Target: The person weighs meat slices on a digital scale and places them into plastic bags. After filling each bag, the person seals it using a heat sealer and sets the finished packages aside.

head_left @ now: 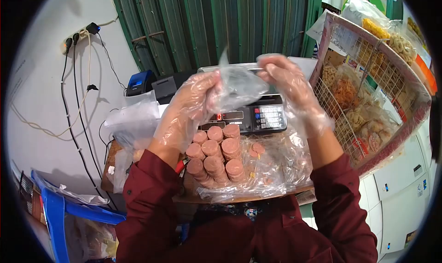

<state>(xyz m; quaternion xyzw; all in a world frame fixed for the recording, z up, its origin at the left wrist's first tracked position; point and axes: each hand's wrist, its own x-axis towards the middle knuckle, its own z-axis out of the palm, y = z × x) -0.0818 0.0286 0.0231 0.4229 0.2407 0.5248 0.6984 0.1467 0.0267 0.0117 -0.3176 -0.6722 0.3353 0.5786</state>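
We pinch the bag (pixel 244 88) in left fingers (pixel 210 80); right fingers (pixel 277 60), grip unclear. Slick gloves (pixel 178 118) could drop it onto meat slices (pixel 211 148) below fingers.

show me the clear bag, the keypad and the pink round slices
Clear bag (pixel 244 86): head view, middle of its film
Keypad (pixel 269 117): head view, middle of its keys
Pink round slices (pixel 211 147): head view, top of the centre stack

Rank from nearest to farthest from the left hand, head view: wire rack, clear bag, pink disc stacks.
1. Clear bag: in the left hand.
2. Pink disc stacks: below the hand in view.
3. Wire rack: over on the right.
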